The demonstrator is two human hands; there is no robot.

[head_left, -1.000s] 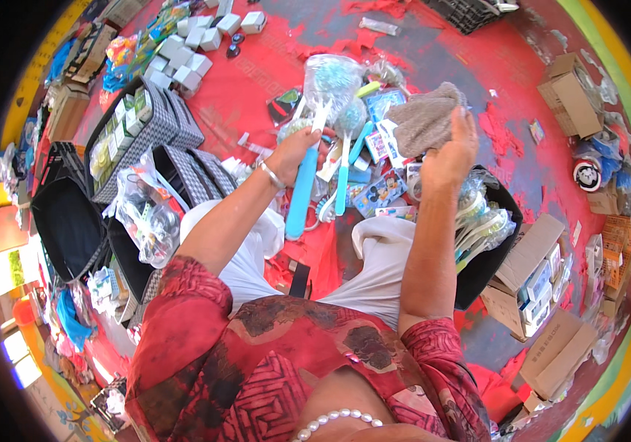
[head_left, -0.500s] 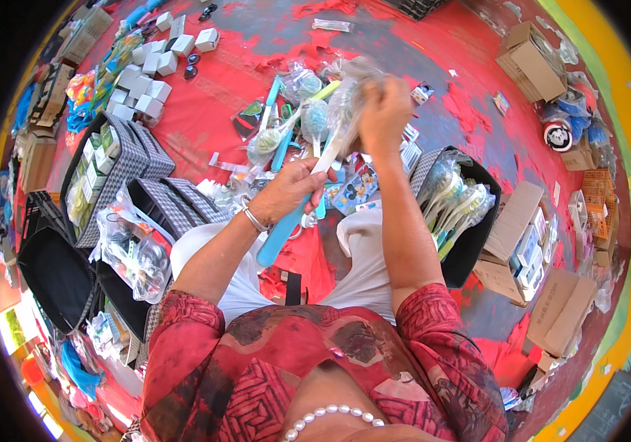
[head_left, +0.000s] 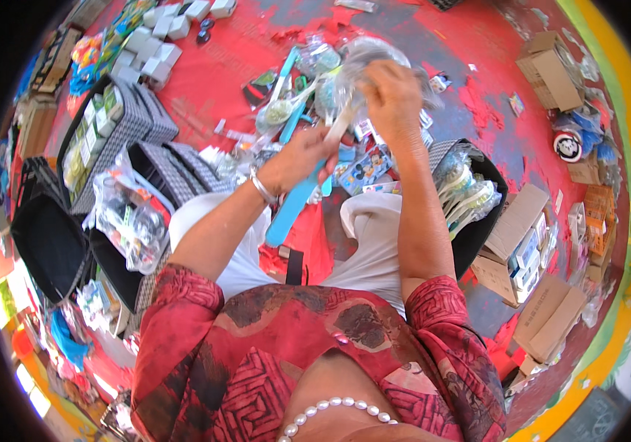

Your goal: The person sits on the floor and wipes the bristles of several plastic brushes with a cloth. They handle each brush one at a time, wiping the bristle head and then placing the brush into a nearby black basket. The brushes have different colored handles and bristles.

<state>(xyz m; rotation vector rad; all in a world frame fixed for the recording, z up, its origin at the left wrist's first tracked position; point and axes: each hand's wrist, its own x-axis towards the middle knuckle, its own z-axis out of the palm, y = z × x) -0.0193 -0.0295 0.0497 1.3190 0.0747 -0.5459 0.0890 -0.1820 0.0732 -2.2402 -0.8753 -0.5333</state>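
My left hand (head_left: 307, 160) is closed round the pale and light-blue handle (head_left: 293, 205) of a long-handled brush, held slanting over my lap. Its head is in a clear plastic bag (head_left: 374, 53), smeared by motion. At that bag is my right hand (head_left: 393, 99), fingers bent and pinching the plastic. Just beyond lie more bagged long-handled brushes, one with a greenish head (head_left: 279, 112) and one with a bluish head (head_left: 325, 96). A packet with cartoon figures (head_left: 365, 169) rests below my right wrist. By my right knee, a black-lined case (head_left: 486, 221) holds several bagged brushes (head_left: 461, 188).
To the left stand a checked case (head_left: 98, 188) packed with small boxes, a clear bag of goods (head_left: 133, 228) and an open black case (head_left: 50, 247). White boxes (head_left: 155, 68) and sunglasses (head_left: 204, 33) lie farther off. Cardboard boxes (head_left: 548, 77) line the right side.
My right hand has shifted slightly right, and the plastic bag now spreads out to its right. The left hand keeps its hold on the handle. The whole view has tilted a little.
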